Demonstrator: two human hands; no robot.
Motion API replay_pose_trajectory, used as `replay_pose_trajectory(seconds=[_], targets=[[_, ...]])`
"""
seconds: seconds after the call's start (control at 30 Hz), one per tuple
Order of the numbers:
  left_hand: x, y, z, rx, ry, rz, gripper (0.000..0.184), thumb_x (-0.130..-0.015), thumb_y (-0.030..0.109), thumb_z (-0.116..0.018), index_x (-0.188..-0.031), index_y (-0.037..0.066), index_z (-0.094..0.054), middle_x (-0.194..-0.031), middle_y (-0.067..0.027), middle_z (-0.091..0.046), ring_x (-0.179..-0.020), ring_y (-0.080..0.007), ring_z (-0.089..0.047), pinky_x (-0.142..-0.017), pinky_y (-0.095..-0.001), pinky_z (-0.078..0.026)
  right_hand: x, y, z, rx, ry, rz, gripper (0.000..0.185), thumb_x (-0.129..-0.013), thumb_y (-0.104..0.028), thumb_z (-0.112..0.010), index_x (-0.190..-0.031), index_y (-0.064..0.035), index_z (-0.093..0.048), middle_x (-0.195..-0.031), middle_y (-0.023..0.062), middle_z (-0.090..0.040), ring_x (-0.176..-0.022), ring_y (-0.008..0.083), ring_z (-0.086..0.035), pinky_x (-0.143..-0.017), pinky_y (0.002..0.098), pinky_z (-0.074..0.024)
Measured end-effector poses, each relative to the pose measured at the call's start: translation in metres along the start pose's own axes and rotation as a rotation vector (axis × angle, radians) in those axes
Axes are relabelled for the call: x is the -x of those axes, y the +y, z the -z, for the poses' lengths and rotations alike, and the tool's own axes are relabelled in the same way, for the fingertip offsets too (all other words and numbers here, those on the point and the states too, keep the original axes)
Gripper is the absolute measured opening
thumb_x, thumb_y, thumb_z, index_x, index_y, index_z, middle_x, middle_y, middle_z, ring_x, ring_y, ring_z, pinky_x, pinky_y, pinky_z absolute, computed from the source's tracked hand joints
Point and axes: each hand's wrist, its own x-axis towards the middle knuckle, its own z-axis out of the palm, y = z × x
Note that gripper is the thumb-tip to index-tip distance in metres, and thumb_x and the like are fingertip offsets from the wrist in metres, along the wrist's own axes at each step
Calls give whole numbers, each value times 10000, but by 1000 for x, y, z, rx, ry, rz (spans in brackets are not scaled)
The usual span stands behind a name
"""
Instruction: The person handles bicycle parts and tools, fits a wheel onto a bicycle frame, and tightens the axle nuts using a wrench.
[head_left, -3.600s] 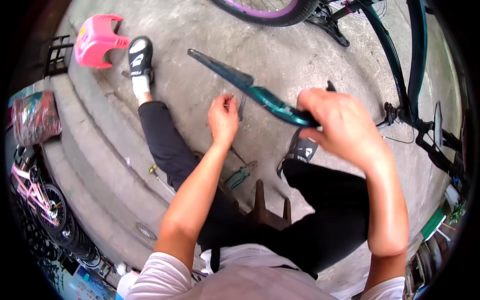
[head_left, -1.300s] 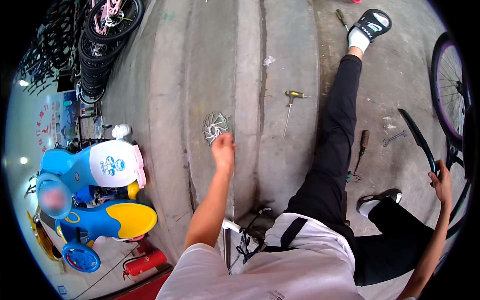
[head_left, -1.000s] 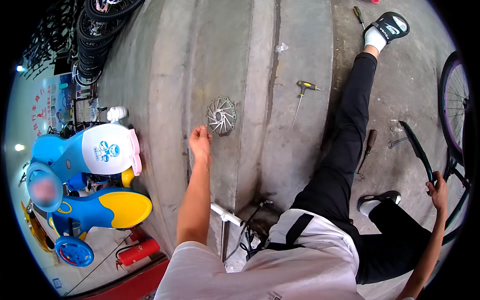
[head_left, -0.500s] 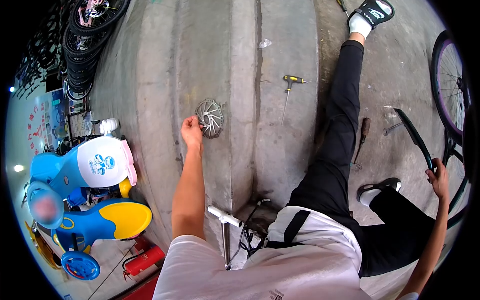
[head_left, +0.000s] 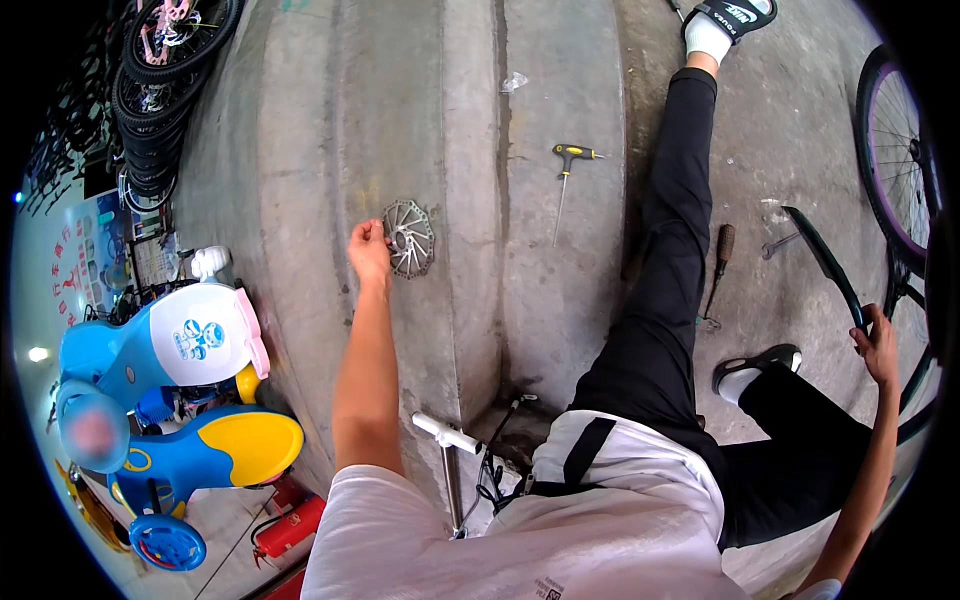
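Observation:
My left hand (head_left: 370,252) is over the concrete step, thumb and fingers pinched together at the left edge of a bicycle brake disc (head_left: 410,240). Whatever is in the pinch, if anything, is too small to make out. The slotted metal disc lies flat on the concrete. On the right, my right hand (head_left: 877,345) is closed round the lower end of a long, curved black mudguard (head_left: 828,258), which slants up and to the left.
A T-handle hex key (head_left: 565,180), a wooden-handled screwdriver (head_left: 724,250) and a spanner (head_left: 778,245) lie on the ground. A bicycle wheel (head_left: 893,150) stands at right. A white-handled pump (head_left: 445,433), ride-on toys (head_left: 205,335) and a fire extinguisher (head_left: 290,527) are at left.
The view has shifted slightly, moving the scene left. My left hand has moved a little up along the disc's edge, still pinched. My right hand keeps its hold on the mudguard.

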Motion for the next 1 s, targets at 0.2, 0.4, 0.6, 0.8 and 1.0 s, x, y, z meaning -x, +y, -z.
replay_pose_trajectory(seconds=[0.2, 0.4, 0.6, 0.8, 1.0], targets=[[-21, 4, -8, -33, 22, -51, 144, -987, 153, -688, -999, 10, -703, -796, 9, -632, -660, -76, -557, -608, -250, -455, -5, 23, -3, 84, 5, 159, 252, -868, -69, -721, -1033, -5, -542, -810, 118, -533, -617, 213, -570, -582, 350, -471], [-25, 6, -13, -51, 4, -58, 122, -979, 135, -697, -984, 14, -714, -783, 8, -638, -643, -78, -556, -603, -254, -462, 0, -20, 7, -1, -96, -74, 310, -819, -121, -751, -1014, -4, -540, -841, 144, -542, -750, 298, -525, -702, 405, -443], [-30, -1, -9, -72, -40, -82, 131, -991, 170, -690, -1028, 47, -718, -795, 22, -639, -650, -66, -557, -570, -245, -454, -2, 6, 1, 48, -53, 9, 332, -814, -124, -762, -1034, -6, -543, -841, 147, -544, -752, 303, -524, -706, 407, -444], [-24, 1, -4, -8, -41, -43, 151, -1002, 198, -679, -1074, 70, -713, -826, 26, -639, -665, -59, -560, -558, -240, -453, -2, 1, 3, 22, -91, -56, 324, -820, -77, -754, -1061, -9, -549, -839, 134, -557, -716, 273, -564, -668, 389, -473], [-29, -8, -3, -130, 38, -156, 179, -980, 199, -696, -1063, 45, -735, -846, -18, -689, -697, -107, -616, -631, -269, -506, -2, 5, 0, 24, -63, -23, 300, -823, -47, -743, -1049, -14, -549, -821, 116, -562, -660, 228, -575, -611, 362, -478]])
